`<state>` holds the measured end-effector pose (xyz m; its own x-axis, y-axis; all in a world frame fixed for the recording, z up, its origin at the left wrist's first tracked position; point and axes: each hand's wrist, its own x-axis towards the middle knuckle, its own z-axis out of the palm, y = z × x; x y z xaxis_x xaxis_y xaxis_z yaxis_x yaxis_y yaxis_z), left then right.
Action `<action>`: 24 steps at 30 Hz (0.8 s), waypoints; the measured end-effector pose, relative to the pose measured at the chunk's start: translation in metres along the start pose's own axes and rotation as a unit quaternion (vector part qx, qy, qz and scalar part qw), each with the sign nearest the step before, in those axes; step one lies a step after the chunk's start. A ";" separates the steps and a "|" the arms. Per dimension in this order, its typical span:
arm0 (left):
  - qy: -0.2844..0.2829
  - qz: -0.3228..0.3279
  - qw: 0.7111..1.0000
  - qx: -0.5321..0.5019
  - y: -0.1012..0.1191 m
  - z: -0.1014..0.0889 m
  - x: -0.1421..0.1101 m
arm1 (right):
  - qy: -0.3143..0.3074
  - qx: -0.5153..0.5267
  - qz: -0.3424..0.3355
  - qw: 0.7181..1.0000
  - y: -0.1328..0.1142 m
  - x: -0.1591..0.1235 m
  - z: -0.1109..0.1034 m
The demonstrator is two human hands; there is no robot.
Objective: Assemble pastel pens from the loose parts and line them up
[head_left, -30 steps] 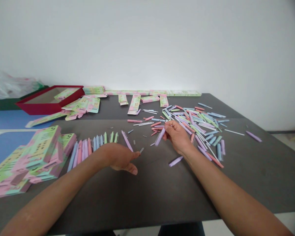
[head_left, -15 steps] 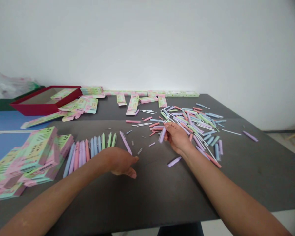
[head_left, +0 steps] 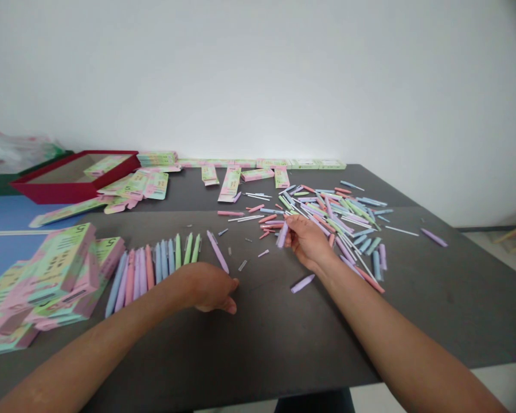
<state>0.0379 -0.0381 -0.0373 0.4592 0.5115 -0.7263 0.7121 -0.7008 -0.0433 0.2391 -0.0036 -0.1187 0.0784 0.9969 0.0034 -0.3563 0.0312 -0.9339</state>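
Observation:
My right hand (head_left: 305, 238) pinches a purple pen barrel (head_left: 282, 236) by its upper end, at the near left side of a pile of loose pen parts (head_left: 327, 212). My left hand (head_left: 215, 287) is low over the dark table, palm down, thumb and finger apart with nothing seen between them. Just beyond it lies a purple pen (head_left: 217, 252). A row of pens (head_left: 143, 269) in blue, purple, pink and green stretches left, partly hidden by my left forearm. Another purple barrel (head_left: 303, 283) lies below my right hand.
Stacked pen boxes (head_left: 60, 264) stand on the left. Behind them are flattened cartons (head_left: 140, 184) and a red tray (head_left: 64, 192). More boxes (head_left: 301, 164) line the wall. Small clear pieces (head_left: 242, 265) and a purple tip (head_left: 264, 253) lie mid-table. A lone purple barrel (head_left: 434, 237) is far right.
The whole view has shifted slightly, so things appear a little further left. Both hands keep nearly the same pose, the right one still holding the purple barrel.

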 end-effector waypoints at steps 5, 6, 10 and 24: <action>-0.011 0.005 1.000 -0.001 0.001 0.000 0.001 | 0.026 -0.103 -0.076 0.991 0.000 -0.001 -0.002; -0.013 0.008 1.000 0.002 0.002 0.000 0.001 | 0.037 -0.152 -0.122 0.980 -0.002 -0.003 -0.002; -0.019 0.017 1.000 0.008 0.004 -0.001 0.000 | -0.003 -0.321 -0.273 0.907 -0.013 -0.017 0.000; 0.005 0.029 0.999 0.028 0.010 0.003 -0.005 | -0.030 -0.400 -0.296 0.867 -0.018 -0.018 -0.003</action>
<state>0.0412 -0.0495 -0.0364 0.5041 0.4738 -0.7221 0.6533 -0.7560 -0.0400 0.2471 -0.0218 -0.1034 -0.0308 0.8257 0.5632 0.4913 0.5032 -0.7109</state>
